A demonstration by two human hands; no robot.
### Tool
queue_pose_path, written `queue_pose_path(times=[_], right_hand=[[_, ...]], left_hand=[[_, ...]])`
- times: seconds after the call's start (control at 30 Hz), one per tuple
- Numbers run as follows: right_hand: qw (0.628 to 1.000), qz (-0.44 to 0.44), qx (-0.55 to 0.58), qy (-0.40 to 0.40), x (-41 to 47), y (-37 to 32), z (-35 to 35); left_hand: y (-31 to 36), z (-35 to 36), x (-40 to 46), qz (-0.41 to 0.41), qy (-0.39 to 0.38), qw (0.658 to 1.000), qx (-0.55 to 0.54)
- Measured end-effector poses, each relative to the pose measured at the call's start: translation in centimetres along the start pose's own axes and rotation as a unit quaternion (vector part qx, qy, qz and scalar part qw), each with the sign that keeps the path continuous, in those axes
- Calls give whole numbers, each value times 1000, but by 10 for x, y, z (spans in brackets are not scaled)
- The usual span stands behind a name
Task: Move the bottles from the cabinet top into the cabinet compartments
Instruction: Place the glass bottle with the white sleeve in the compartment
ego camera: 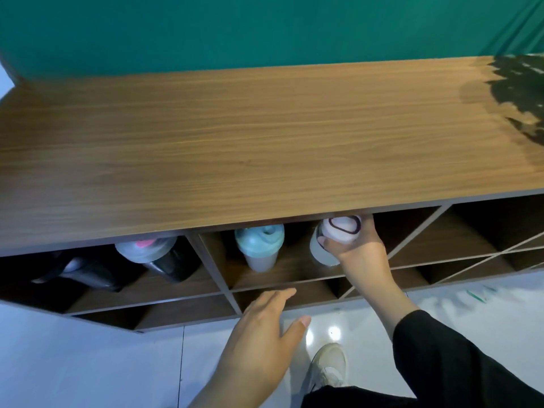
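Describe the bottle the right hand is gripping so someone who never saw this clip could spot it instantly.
Start at the long wooden cabinet and look under its front edge at the middle open compartment. Two bottles stand there: the right hand grips the right one, the white bottle. Unlike the teal-lidded bottle beside it, it has a white cap with a dark loop on top.

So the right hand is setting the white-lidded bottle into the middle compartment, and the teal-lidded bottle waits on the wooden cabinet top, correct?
Not quite. The head view shows the teal-lidded bottle already inside the middle compartment, beside the white-lidded bottle that the right hand grips; no bottle stands on the wooden cabinet top.
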State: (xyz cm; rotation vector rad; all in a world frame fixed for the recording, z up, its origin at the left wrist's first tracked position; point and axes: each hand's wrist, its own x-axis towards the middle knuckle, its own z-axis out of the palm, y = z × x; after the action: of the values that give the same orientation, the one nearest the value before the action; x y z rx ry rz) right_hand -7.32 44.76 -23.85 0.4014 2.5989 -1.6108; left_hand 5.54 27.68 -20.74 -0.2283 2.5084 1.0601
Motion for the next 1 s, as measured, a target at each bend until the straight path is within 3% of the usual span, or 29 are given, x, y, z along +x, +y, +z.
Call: queue_pose_path(times=[0.1,0.33,0.47,0.63,1.0], right_hand=[[999,32,40,-19,9,2,1],[999,-24,25,4,6,13,8],[993,-15,106,-42,0,28,6],[990,-1,101,-100,-4,46,4],[984,69,162,-28,-7,55,5]], left_hand=[[2,-1,1,-2,-2,1000,-1],[2,10,8,-16,-24,999,-23],[1,26,26,-22,-33,990,-133],[28,48,72,-30,-41,977,-208],[51,52,123,-17,-12,969,-248]])
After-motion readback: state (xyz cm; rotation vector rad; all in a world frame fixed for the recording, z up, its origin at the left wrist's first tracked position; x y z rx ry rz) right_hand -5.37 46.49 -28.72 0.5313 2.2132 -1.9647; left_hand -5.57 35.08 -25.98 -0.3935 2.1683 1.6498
